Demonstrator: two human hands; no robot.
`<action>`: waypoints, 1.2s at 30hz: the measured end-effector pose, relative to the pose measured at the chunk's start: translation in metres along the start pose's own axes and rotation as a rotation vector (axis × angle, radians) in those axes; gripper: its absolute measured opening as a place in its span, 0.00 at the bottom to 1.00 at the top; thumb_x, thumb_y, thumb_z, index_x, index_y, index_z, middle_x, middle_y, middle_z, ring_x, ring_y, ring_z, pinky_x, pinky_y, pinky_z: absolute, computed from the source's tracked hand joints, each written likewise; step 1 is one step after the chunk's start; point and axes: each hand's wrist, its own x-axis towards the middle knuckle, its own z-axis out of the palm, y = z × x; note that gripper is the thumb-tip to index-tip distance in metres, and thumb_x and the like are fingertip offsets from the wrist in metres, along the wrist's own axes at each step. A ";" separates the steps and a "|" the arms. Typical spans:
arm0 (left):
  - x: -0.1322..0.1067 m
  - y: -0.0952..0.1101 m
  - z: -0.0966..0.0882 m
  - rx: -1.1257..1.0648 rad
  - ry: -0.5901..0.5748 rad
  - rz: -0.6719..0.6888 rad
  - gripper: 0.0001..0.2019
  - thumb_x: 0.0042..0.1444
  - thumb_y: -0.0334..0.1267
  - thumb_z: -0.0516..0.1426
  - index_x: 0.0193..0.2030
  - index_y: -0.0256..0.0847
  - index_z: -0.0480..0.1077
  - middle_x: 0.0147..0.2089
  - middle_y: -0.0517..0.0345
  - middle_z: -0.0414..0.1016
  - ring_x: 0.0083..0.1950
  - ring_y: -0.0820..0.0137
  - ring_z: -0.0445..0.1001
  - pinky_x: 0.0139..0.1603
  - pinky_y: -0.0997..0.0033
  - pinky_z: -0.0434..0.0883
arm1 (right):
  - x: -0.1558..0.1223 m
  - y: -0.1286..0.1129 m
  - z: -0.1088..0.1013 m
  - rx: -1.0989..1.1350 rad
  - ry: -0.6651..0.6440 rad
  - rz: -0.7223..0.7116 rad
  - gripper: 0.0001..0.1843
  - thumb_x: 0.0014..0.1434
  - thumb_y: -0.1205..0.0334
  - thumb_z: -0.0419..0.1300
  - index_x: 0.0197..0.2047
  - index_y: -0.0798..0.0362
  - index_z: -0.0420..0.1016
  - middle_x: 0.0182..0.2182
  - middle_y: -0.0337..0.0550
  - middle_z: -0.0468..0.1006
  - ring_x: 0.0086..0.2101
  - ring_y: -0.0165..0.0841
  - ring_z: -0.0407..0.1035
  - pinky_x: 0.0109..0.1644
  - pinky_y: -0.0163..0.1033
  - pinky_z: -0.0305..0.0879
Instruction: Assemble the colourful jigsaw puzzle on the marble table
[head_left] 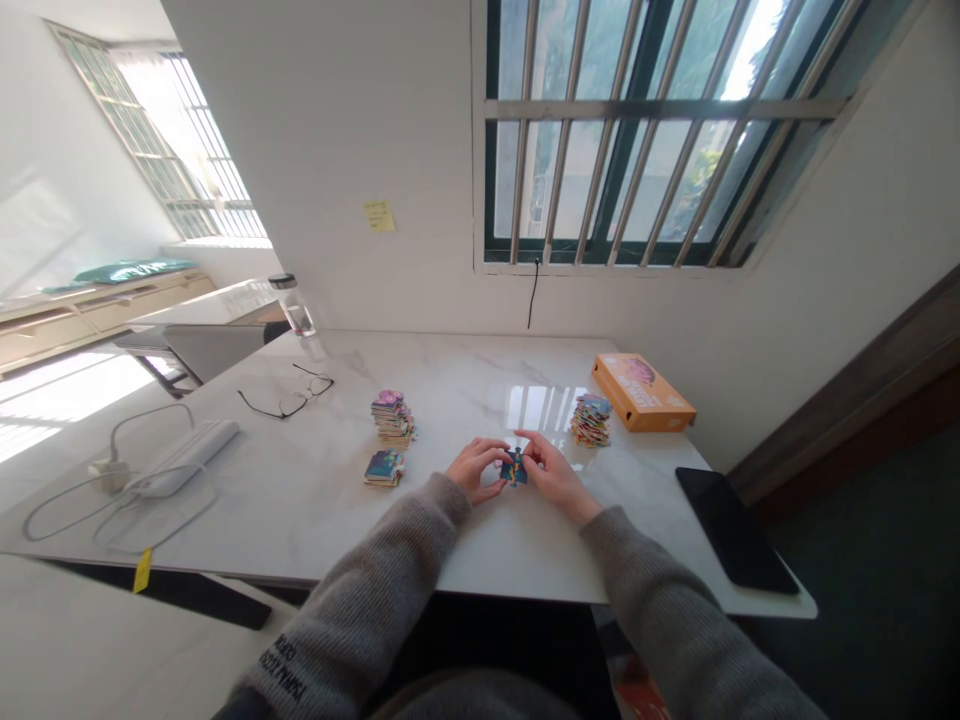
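Observation:
Between my two hands is a small dark-blue jigsaw puzzle piece (514, 468) with colourful marks, just above or on the white table. My left hand (480, 468) pinches its left side between thumb and fingers. On the other side, the thumb and fingers of my right hand (553, 472) grip its right edge. Whether it is one piece or two joined ones I cannot tell. To the left stand a tall stack of puzzle pieces (391, 420) and a lower stack (384, 468). Another stack of pieces (591, 420) is at the right, beyond my right hand.
An orange box (643, 392) lies at the back right of the marble-patterned table (465, 375). A black tablet (735, 530) rests near the right edge. At the left are eyeglasses (289, 403), a white power strip (187, 458) with cables and a clear bottle (294, 306).

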 end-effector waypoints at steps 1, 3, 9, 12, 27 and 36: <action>0.000 -0.001 0.000 -0.006 -0.001 0.006 0.16 0.50 0.31 0.62 0.47 0.45 0.72 0.53 0.50 0.73 0.53 0.60 0.71 0.58 0.55 0.70 | 0.000 -0.001 0.000 0.002 -0.001 -0.003 0.24 0.61 0.61 0.53 0.60 0.53 0.64 0.28 0.34 0.66 0.28 0.30 0.63 0.34 0.36 0.61; -0.001 -0.002 0.001 -0.007 0.027 -0.004 0.14 0.51 0.33 0.63 0.46 0.44 0.72 0.51 0.50 0.73 0.52 0.60 0.72 0.56 0.56 0.71 | 0.000 -0.003 0.001 0.003 0.003 -0.002 0.24 0.61 0.60 0.54 0.61 0.53 0.64 0.28 0.34 0.67 0.29 0.30 0.64 0.34 0.36 0.61; 0.001 -0.006 0.000 0.021 0.107 -0.039 0.13 0.53 0.43 0.65 0.45 0.44 0.73 0.46 0.49 0.74 0.48 0.60 0.73 0.51 0.56 0.72 | 0.002 0.002 0.001 0.028 0.038 0.015 0.25 0.61 0.56 0.57 0.61 0.53 0.64 0.27 0.33 0.68 0.29 0.30 0.65 0.35 0.37 0.62; 0.001 -0.004 -0.001 0.046 0.061 -0.021 0.09 0.56 0.41 0.63 0.43 0.45 0.74 0.42 0.51 0.76 0.45 0.61 0.73 0.49 0.57 0.72 | 0.004 0.008 -0.001 0.046 0.106 0.025 0.23 0.61 0.53 0.57 0.57 0.54 0.66 0.28 0.34 0.69 0.30 0.31 0.66 0.36 0.38 0.64; 0.002 -0.001 -0.002 -0.058 0.098 -0.048 0.17 0.51 0.34 0.63 0.49 0.45 0.72 0.52 0.50 0.77 0.53 0.59 0.73 0.56 0.53 0.71 | -0.001 -0.009 -0.004 -0.106 0.056 -0.054 0.14 0.61 0.55 0.60 0.48 0.52 0.72 0.39 0.44 0.76 0.38 0.34 0.71 0.39 0.39 0.66; 0.002 -0.001 -0.004 -0.127 0.127 -0.110 0.15 0.49 0.33 0.63 0.45 0.43 0.72 0.49 0.51 0.77 0.50 0.61 0.72 0.52 0.56 0.71 | -0.005 -0.014 -0.007 -0.280 0.018 -0.285 0.21 0.60 0.59 0.66 0.56 0.45 0.72 0.48 0.46 0.75 0.49 0.40 0.68 0.44 0.43 0.70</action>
